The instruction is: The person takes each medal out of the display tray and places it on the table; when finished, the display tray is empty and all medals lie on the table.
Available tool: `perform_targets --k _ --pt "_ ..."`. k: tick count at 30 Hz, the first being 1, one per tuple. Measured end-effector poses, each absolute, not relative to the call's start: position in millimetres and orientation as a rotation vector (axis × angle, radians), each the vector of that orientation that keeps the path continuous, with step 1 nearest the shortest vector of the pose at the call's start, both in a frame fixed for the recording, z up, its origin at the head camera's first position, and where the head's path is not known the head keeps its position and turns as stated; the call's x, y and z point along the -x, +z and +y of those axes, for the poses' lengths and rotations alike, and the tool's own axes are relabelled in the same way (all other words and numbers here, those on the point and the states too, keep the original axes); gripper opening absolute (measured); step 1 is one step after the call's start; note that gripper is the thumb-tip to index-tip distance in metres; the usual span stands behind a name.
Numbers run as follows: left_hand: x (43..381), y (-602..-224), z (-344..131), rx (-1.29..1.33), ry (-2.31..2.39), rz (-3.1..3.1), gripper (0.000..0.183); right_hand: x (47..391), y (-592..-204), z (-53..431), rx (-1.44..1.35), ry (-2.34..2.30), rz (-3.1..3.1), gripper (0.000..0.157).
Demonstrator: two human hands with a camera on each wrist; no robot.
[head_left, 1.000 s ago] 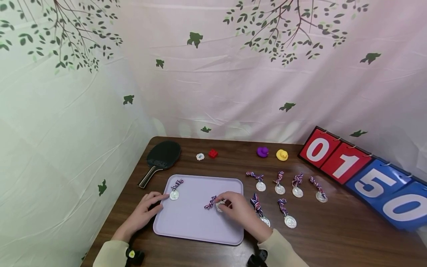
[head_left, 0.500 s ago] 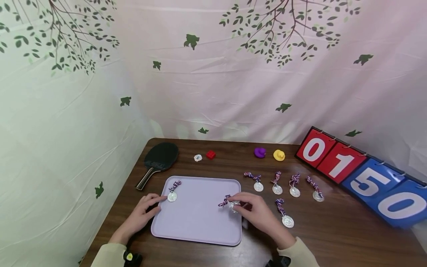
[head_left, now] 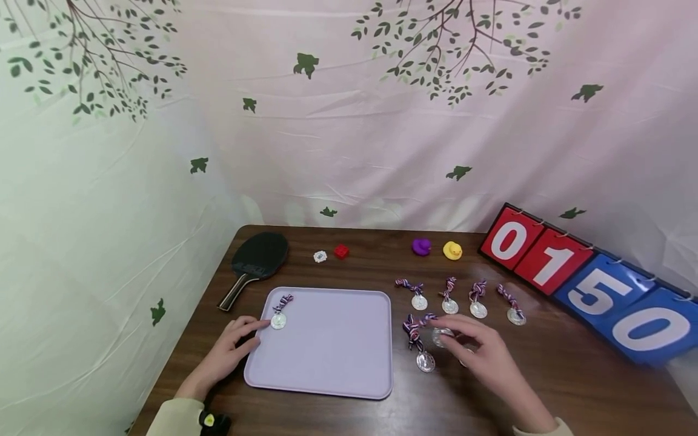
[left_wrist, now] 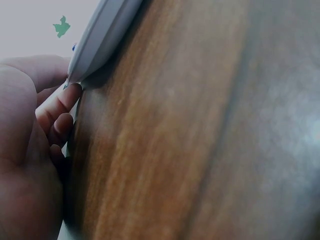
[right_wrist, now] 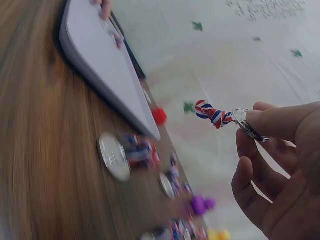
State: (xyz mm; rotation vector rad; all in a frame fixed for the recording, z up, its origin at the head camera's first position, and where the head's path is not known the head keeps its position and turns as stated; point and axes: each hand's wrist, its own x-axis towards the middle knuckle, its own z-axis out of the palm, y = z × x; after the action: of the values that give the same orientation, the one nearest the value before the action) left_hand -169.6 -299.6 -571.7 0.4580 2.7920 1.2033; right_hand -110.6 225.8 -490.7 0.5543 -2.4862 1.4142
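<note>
My right hand [head_left: 488, 351] pinches a silver medal [right_wrist: 245, 124] between thumb and fingers, and its knotted red, white and blue ribbon [right_wrist: 214, 114] sticks out past the fingertips. The hand hovers right of the lilac tray [head_left: 322, 363], above the table. Just left of it lies another medal [head_left: 425, 361] with a knotted ribbon; one more is mostly hidden under the hand. On the tray's left edge, my left hand [head_left: 223, 351] holds the rim [left_wrist: 100, 45] with thumb and fingers, close to a medal [head_left: 278, 320] lying on the tray.
Several medals [head_left: 478, 309] lie in a row right of the tray. Behind are a table-tennis bat [head_left: 260, 254], a white piece [head_left: 320, 257], a red block [head_left: 341, 251], a purple duck [head_left: 421, 246] and a yellow duck [head_left: 452, 250]. A flip scoreboard [head_left: 578, 278] stands at the right.
My right hand has carried its medal from over the tray to the right, past the tray's edge. The left hand stays on the rim. The head view has shifted slightly.
</note>
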Motion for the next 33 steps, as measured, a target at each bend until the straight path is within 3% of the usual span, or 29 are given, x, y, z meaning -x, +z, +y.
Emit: perform_targets --k 14,33 --pt "166.4 -569.0 -303.2 -0.432 1.2 2.791 0.034 90.5 -528.2 319.1 0.111 1.113 -2.869 0.037" --pt "169.3 -573.0 -301.2 -0.459 1.225 2.785 0.033 92.9 -539.7 319.7 0.011 0.648 -3.074 0.037"
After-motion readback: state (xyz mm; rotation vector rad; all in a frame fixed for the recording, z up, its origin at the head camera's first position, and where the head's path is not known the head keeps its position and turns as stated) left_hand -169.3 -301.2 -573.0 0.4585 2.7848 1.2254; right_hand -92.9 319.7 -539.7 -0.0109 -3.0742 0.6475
